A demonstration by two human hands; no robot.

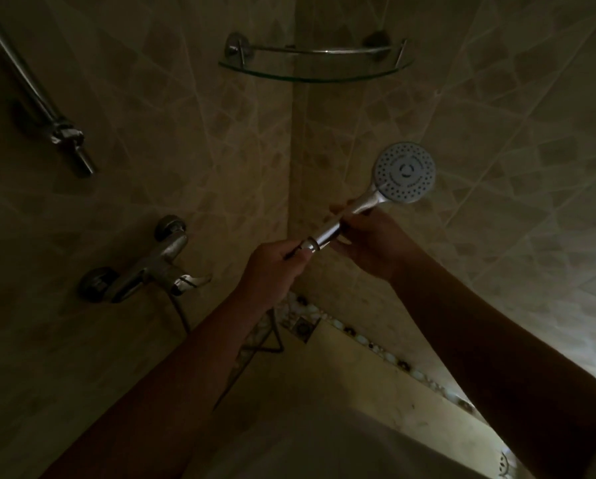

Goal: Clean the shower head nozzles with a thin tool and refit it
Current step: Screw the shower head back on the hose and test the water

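Observation:
A chrome shower head (405,172) with a round white nozzle face points toward me, in front of the tiled corner. My right hand (369,245) grips its handle just below the head. My left hand (275,267) is closed around the hose nut at the bottom end of the handle (325,235). The hose (180,314) hangs from the mixer tap and passes behind my left forearm. No thin tool is visible.
A chrome mixer tap (144,267) is fixed to the left wall. A slide rail with a holder bracket (66,134) runs at upper left. A glass corner shelf (315,63) hangs above. A floor drain (303,328) sits in the corner below. The room is dim.

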